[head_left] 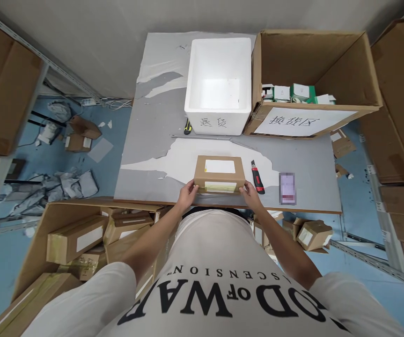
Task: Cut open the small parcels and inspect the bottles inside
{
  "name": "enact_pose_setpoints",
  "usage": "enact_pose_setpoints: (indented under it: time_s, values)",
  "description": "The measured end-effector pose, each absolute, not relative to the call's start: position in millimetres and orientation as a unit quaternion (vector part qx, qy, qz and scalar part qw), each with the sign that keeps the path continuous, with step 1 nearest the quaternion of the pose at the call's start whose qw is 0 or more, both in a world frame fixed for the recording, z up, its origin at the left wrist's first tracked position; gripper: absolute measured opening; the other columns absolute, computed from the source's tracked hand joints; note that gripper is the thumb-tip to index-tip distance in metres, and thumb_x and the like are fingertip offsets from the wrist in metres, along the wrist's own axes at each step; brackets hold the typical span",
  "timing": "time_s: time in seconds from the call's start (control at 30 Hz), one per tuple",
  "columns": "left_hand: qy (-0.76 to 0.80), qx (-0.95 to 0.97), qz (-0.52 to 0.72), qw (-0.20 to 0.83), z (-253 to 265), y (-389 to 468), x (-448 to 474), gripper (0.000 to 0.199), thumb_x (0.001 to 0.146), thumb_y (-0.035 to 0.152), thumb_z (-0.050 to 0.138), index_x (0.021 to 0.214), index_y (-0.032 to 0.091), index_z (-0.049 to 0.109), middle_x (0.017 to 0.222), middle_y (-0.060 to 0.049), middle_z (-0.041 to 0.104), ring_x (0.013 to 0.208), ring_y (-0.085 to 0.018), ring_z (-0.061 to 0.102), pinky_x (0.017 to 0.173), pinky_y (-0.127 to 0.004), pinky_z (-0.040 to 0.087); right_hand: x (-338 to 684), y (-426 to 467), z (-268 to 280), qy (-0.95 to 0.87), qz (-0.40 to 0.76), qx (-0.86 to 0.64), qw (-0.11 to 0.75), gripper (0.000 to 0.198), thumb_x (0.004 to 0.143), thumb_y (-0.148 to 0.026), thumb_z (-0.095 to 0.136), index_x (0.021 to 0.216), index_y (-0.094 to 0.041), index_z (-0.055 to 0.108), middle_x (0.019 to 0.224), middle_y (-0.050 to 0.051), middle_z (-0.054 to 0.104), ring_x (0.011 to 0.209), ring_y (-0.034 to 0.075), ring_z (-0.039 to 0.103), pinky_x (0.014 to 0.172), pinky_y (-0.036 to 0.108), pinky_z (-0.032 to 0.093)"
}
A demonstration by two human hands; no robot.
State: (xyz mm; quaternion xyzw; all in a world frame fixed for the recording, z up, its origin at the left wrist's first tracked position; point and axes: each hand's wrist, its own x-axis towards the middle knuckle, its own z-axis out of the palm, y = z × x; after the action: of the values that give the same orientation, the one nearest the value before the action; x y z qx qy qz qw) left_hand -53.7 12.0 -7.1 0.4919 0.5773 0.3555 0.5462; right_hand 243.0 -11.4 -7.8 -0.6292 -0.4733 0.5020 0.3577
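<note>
A small brown cardboard box (199, 169) rests at the front edge of the table, between both hands. It bears a white label on top and another on its near side, under yellowish tape. My left hand (188, 194) grips its near left corner, and my right hand (250, 194) grips the near right corner. The fingers under and behind the box are partly hidden. Just right of the box lies a red and black utility knife (257, 178). Farther right is a phone (287, 188) with a blurred screen.
A white foam box (219, 122) and a large carton (349, 119) with small green-white boxes stand at the back. A yellow utility knife (187, 127) lies beside the foam box. A big carton of parcels (77, 238) sits at lower left. Shelving flanks both sides.
</note>
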Motion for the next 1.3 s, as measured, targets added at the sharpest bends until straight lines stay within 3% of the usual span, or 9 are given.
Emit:
enact_pose_setpoints:
  time_s: [0.13,0.23,0.33,0.7,0.83,0.97,1.17,1.23,1.3]
  values:
    - [0.582,0.512,0.377,0.507,25,23,-52,0.062,0.081,0.050,0.060,0.133,0.018,0.051,0.129,-0.012,0.059,0.116,-0.025,0.058,0.096,-0.040,0.050,244,-3,24,-0.445,0.497,-0.647,0.368,0.044,0.083,-0.058,0.050,0.106,-0.021,0.052,0.112,0.011,0.066,0.104,0.023,0.062,0.089,0.040,0.049]
    - [0.620,0.527,0.357,0.458,37,34,-45,0.059,0.078,0.049,0.064,0.129,0.020,0.055,0.120,-0.011,0.061,0.106,-0.024,0.060,0.081,-0.034,0.055,242,7,41,-0.447,0.443,-0.710,0.317,0.046,0.083,-0.064,0.045,0.094,-0.020,0.054,0.100,0.010,0.069,0.091,0.023,0.064,0.081,0.038,0.048]
    - [0.651,0.534,0.329,0.428,37,42,-38,0.053,0.079,0.049,0.063,0.125,0.022,0.060,0.113,-0.010,0.061,0.099,-0.022,0.061,0.076,-0.032,0.053,240,16,46,-0.458,0.403,-0.747,0.264,0.051,0.084,-0.067,0.038,0.088,-0.020,0.055,0.094,0.009,0.069,0.087,0.023,0.063,0.077,0.036,0.046]
    - [0.667,0.530,0.314,0.420,7,47,-29,0.055,0.084,0.047,0.057,0.130,0.018,0.053,0.120,-0.013,0.057,0.114,-0.027,0.053,0.100,-0.041,0.041,243,34,16,-0.470,0.404,-0.751,0.229,0.052,0.082,-0.069,0.040,0.090,-0.020,0.056,0.097,0.010,0.068,0.090,0.024,0.061,0.079,0.036,0.045]
    - [0.667,0.587,0.338,0.310,13,47,-20,0.054,0.088,0.042,0.054,0.135,0.018,0.045,0.135,-0.016,0.047,0.127,-0.029,0.041,0.108,-0.047,0.032,246,38,12,-0.464,0.405,-0.751,0.236,0.052,0.081,-0.069,0.043,0.090,-0.020,0.057,0.094,0.009,0.068,0.087,0.023,0.061,0.079,0.035,0.045]
    - [0.534,0.765,0.270,0.240,24,44,-7,0.031,0.094,0.030,0.042,0.119,0.022,0.059,0.129,-0.013,0.054,0.128,-0.027,0.042,0.108,-0.049,0.033,242,36,12,-0.457,0.399,-0.754,0.253,0.052,0.081,-0.069,0.042,0.090,-0.020,0.058,0.095,0.009,0.068,0.089,0.024,0.061,0.079,0.035,0.045]
    - [0.442,0.848,0.203,0.212,20,39,8,0.032,0.095,0.029,0.040,0.119,0.020,0.059,0.124,-0.014,0.058,0.128,-0.028,0.046,0.104,-0.050,0.038,257,33,0,-0.434,0.434,-0.732,0.297,0.051,0.086,-0.064,0.031,0.097,-0.021,0.056,0.100,0.007,0.066,0.088,0.021,0.060,0.080,0.035,0.047]
    - [0.441,0.851,0.205,0.199,15,38,8,0.031,0.095,0.029,0.041,0.119,0.019,0.059,0.124,-0.014,0.059,0.126,-0.028,0.048,0.104,-0.050,0.039,273,31,-9,-0.433,0.376,-0.766,0.291,0.048,0.089,-0.057,0.028,0.099,-0.019,0.056,0.102,0.010,0.063,0.092,0.022,0.058,0.085,0.038,0.045]
    - [0.438,0.853,0.205,0.197,12,37,7,0.031,0.095,0.029,0.041,0.119,0.020,0.059,0.124,-0.014,0.060,0.126,-0.028,0.050,0.104,-0.050,0.039,289,30,-19,-0.446,0.301,-0.806,0.246,0.039,0.086,-0.050,0.039,0.099,-0.017,0.055,0.107,0.014,0.060,0.103,0.026,0.053,0.093,0.042,0.041]
